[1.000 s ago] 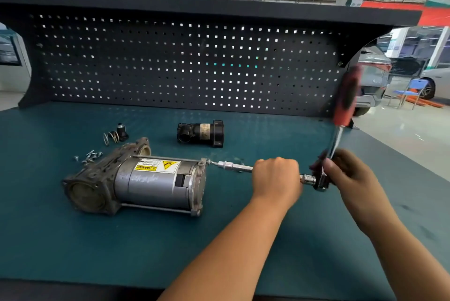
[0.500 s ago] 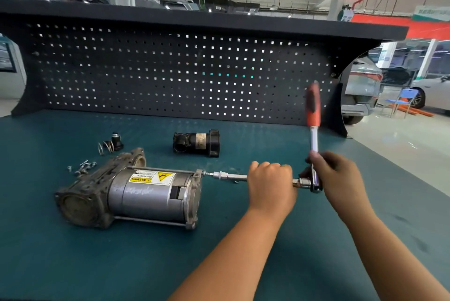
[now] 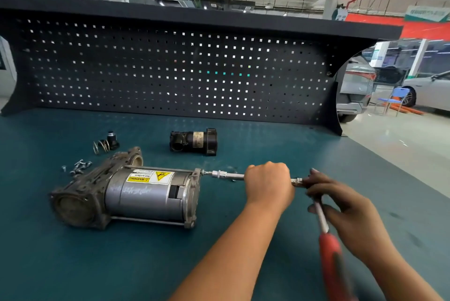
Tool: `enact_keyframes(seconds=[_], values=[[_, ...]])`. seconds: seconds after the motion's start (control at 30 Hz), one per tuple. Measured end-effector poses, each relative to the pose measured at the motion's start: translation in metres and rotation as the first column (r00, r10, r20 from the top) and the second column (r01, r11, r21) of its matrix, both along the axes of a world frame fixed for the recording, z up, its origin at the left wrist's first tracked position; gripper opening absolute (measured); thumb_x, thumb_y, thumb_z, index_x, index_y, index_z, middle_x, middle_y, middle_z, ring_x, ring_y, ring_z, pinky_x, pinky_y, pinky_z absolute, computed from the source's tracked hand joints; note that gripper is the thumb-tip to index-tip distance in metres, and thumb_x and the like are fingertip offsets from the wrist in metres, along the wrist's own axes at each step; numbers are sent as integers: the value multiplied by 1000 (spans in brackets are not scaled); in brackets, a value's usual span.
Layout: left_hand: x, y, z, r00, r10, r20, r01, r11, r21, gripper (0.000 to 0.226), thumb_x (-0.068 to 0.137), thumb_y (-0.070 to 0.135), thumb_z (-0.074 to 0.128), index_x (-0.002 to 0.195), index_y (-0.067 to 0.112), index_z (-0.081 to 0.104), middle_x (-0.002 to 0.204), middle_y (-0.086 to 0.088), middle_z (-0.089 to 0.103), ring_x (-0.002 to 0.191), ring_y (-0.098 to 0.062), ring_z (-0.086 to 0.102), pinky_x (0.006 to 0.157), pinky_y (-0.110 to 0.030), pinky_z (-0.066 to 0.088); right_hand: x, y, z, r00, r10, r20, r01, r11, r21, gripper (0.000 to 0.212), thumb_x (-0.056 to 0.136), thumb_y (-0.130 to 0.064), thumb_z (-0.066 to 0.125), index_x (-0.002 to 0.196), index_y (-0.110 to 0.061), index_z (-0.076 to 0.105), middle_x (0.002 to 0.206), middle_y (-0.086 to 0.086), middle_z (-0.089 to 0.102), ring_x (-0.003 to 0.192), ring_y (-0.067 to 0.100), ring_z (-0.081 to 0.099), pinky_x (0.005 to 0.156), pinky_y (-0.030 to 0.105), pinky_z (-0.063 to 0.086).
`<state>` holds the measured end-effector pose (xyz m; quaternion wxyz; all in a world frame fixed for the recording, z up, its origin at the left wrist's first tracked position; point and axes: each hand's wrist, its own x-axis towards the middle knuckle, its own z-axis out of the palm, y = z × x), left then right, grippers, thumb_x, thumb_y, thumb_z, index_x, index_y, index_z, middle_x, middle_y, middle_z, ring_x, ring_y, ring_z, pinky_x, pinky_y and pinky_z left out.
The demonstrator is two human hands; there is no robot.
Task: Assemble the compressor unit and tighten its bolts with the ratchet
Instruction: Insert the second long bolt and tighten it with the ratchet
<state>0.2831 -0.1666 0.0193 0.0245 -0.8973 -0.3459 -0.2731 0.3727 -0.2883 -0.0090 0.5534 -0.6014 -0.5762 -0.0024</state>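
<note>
Across a teal-green bench mat backed by a black perforated pegboard, working on a grey metal compressor unit lying on its side left of centre. Noting a smooth silver cylindrical motor casing with a yellow-and-white warning label on top, faint scrawled markings below that, and a dark slot near the right end cap. Noting also a rough, grimy cast housing at the left end, with a round face turned toward the camera, and thin rods running along the casing. Wrapping the left hand in a fist round a slim steel extension bar, with its socket end meeting the upper corner of the right end cap. Curling the right hand round the head end of a red-handled steel ratchet, with the blurred handle slanting down toward the camera. Holding both hands near each other, not touching. Seeing behind the unit a black cylindrical plastic part, a coiled wire spring beside a small black fitting, and small silver screws scattered just beside the cast housing. Glimpsing parked cars and a blue folding chair beyond the bench at right.
</note>
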Motion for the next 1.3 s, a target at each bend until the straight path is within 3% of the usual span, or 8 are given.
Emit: enact_keyframes(seconds=[0.1, 0.23, 0.4, 0.5, 0.7, 0.93, 1.1, 1.3], values=[[1, 1, -3, 999, 14, -43, -16, 999, -28, 31, 83, 15, 56, 59, 18, 36, 73, -5, 60, 62, -26, 41, 63, -31, 21, 1, 0, -9, 995, -56, 83, 59, 998, -36, 39, 63, 20, 73, 80, -15, 70, 105, -17, 69, 115, -2, 56, 95, 8, 39], [-3, 0, -4, 999, -21, -24, 20, 1000, -9, 31, 81, 11, 56, 58, 18, 36, 79, -5, 64, 63, -25, 41, 68, -31, 19, 1, 18, 13, 974, -89, -209, 85, 996, -29, 29, 81, 9, 63, 84, -20, 68, 82, -18, 73, 78, -8, 65, 71, 3, 45], [-9, -11, 3, 1000, 13, 28, -15, 997, 74, 12, 60, 16, 70, 56, 19, 59, 55, 1, 62, 56, -20, 58, 62, -28, 22, 11, 57, 42, 876, -321, -359, 234, 935, -265, 22, 87, -15, 61, 76, 2, 67, 52, 3, 63, 46, 15, 55, 52, 29, 47], [-4, -6, -6, 999, -35, -19, 35, 999, 2, 13, 81, 14, 58, 69, 19, 55, 79, -5, 67, 77, -27, 60, 70, -32, 18, 10, 59, 34, 839, -342, -424, 140, 888, -439, 26, 87, -16, 60, 69, 2, 65, 49, 8, 62, 44, 22, 55, 55, 32, 47], [1, 0, -10, 999, -27, -16, 27, 999, -36, 38, 82, 13, 58, 56, 19, 30, 81, -5, 64, 65, -27, 48, 69, -32, 21, 2, 21, 9, 919, -84, -384, 73, 996, -44, 20, 90, -1, 56, 92, -18, 67, 85, -8, 74, 78, 4, 68, 68, 13, 51], [2, 0, -7, 1000, 0, 5, 1, 999, -54, 36, 81, 15, 57, 56, 19, 32, 76, -4, 62, 61, -25, 39, 67, -32, 21, -3, -6, -19, 995, -56, -78, 52, 998, -42, 39, 68, 25, 65, 81, -12, 70, 106, -17, 70, 117, -2, 55, 97, 11, 40], [-4, -3, -7, 998, -28, 54, 29, 999, -27, 31, 80, 12, 56, 58, 18, 35, 75, -7, 63, 62, -27, 40, 69, -32, 18, 1, 20, 11, 963, -115, -244, 125, 992, 25, 22, 85, 7, 58, 82, -13, 66, 82, -13, 73, 74, -1, 66, 71, 10, 49], [-4, -5, -4, 996, -4, 92, 4, 1000, 4, 13, 82, 15, 56, 69, 18, 55, 81, -5, 65, 79, -28, 56, 70, -33, 18, 7, 61, 39, 798, -356, -486, 202, 918, -341, 26, 90, -20, 58, 70, -2, 60, 61, 8, 58, 42, 16, 48, 44, 24, 37]])
